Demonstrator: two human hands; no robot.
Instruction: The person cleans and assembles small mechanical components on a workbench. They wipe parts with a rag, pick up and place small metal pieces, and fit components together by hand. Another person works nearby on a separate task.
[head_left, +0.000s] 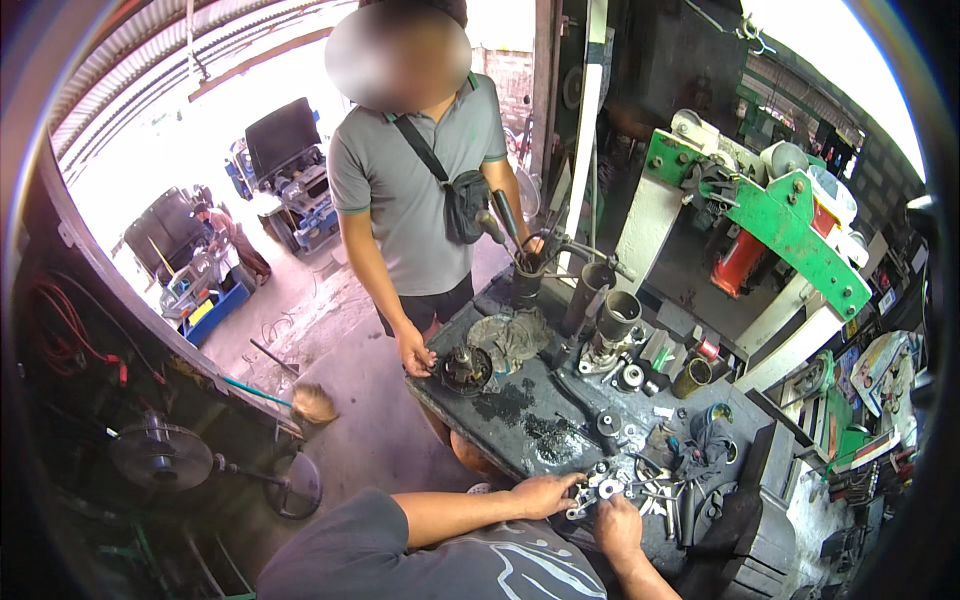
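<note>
At the near edge of the workbench, my left hand [548, 495] is closed, its fingertips on the side of a silver metal machine part [590, 484]. My right hand [618, 524] is curled against the same part, beside a round silver piece [608, 489]; the palm side is hidden. Several loose wrenches and metal pieces [655, 490] lie just right of my hands. A dark rag [705, 458] sits beyond them. Farther up the bench, a black-handled tool [580, 392] lies slantwise.
Across the bench stands a person in a grey shirt [420, 190], one hand near a greasy round housing [466, 371]. A grey rag [510, 338], metal cylinders [618, 312] and a can of tools [527, 285] share the black benchtop [520, 400]. A green-and-white press frame [780, 215] rises behind.
</note>
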